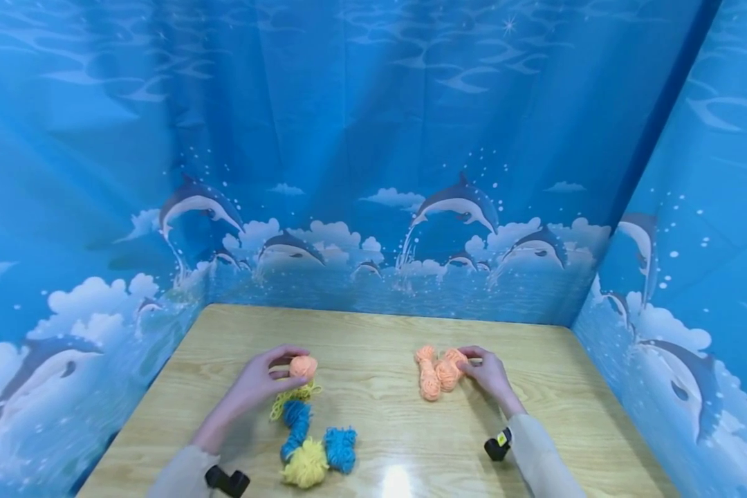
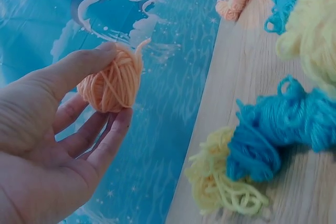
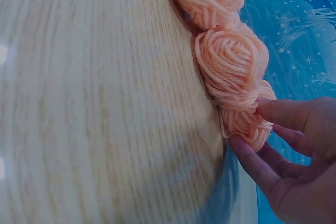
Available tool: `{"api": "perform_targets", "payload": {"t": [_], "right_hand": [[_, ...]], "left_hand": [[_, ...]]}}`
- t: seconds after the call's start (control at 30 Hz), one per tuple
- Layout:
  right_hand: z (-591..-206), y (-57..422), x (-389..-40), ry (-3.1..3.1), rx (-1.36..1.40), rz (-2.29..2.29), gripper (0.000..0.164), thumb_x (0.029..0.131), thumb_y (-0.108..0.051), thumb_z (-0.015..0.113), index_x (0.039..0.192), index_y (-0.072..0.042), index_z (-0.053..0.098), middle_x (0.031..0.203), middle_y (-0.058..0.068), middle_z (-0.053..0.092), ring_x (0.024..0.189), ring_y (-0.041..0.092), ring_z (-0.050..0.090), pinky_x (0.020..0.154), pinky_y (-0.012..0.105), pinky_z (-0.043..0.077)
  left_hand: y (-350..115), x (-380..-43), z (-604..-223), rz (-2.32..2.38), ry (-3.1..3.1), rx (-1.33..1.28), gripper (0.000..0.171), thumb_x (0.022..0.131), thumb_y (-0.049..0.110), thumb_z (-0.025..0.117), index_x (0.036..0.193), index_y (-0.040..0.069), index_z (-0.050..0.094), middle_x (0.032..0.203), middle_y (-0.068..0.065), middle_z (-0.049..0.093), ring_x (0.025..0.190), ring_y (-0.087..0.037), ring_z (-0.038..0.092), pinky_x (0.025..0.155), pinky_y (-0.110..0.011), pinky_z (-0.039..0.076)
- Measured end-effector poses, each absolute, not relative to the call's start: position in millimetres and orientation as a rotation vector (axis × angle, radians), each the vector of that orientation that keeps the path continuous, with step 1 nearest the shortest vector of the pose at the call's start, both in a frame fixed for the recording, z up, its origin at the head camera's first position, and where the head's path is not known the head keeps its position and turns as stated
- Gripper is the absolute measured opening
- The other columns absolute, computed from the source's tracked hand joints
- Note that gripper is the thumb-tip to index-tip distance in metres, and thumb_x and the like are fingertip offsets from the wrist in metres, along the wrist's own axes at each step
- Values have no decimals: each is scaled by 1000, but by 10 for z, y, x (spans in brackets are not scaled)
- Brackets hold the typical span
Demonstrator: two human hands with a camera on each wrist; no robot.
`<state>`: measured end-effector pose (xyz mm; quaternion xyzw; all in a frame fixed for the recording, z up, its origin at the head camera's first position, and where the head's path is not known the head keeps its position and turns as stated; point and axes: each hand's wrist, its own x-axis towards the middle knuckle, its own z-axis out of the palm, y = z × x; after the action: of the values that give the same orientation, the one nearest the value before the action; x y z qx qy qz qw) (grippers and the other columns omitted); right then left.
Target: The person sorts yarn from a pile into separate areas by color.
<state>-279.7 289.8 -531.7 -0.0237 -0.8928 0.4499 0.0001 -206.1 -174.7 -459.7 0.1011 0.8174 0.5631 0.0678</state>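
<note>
Between thumb and fingers, my left hand (image 1: 268, 373) pinches a small peach ball of yarn (image 2: 113, 82), which has a loose end sticking up. In the head view the ball overlaps a loose yellow yarn bundle (image 1: 294, 397) at the table's left side. My right hand (image 1: 488, 372) grips one end of a peach yarn skein (image 1: 449, 370), pinched narrow at its middle; the wrist view shows thumb and fingertips on that end. Close to its left lies another peach skein (image 1: 429, 373), long and narrow.
Nearer the front lie a twisted blue yarn skein (image 1: 295, 429), a fluffy yellow yarn bundle (image 1: 306, 463) and a shorter blue skein (image 1: 340, 449). The wooden table (image 1: 373, 422) is bounded behind and at the sides by a blue dolphin-print curtain (image 1: 348, 138).
</note>
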Motion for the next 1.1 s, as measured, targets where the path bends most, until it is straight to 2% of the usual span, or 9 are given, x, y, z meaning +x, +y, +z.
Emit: {"api": "perform_targets", "payload": {"t": [0.17,0.4,0.7,1.1], "right_hand": [[-5319,2895,-2808,-2799,-79,1409,34,96,-7,70,128,1,65,126,23,63,107,37,66,81,38,60],[-5327,2892,-2831,-2805,-72,1375,33,95,-6,70,127,1,66,126,23,64,108,37,66,84,42,60],[-5345,2902,-2820,-2799,-93,1395,33,94,-4,70,127,0,66,125,22,64,108,37,67,84,41,60],[-5363,2912,-2831,-2811,-76,1389,33,95,-8,69,127,0,66,125,22,64,108,37,66,84,43,59]], "left_hand": [[-1619,-2137,-4601,1716,2473,354,54,88,23,81,134,5,61,133,-16,62,120,-37,61,95,-42,58],[-1429,-2257,-4636,1730,2463,372,51,88,22,81,134,8,63,133,-14,63,119,-34,63,94,-42,58],[-1188,-2415,-4622,1732,2463,417,50,87,23,82,132,10,65,130,-12,65,117,-35,63,91,-41,59],[-843,-2609,-4642,1790,2420,511,47,87,16,82,131,7,66,130,-13,64,115,-36,63,88,-39,60]]}}
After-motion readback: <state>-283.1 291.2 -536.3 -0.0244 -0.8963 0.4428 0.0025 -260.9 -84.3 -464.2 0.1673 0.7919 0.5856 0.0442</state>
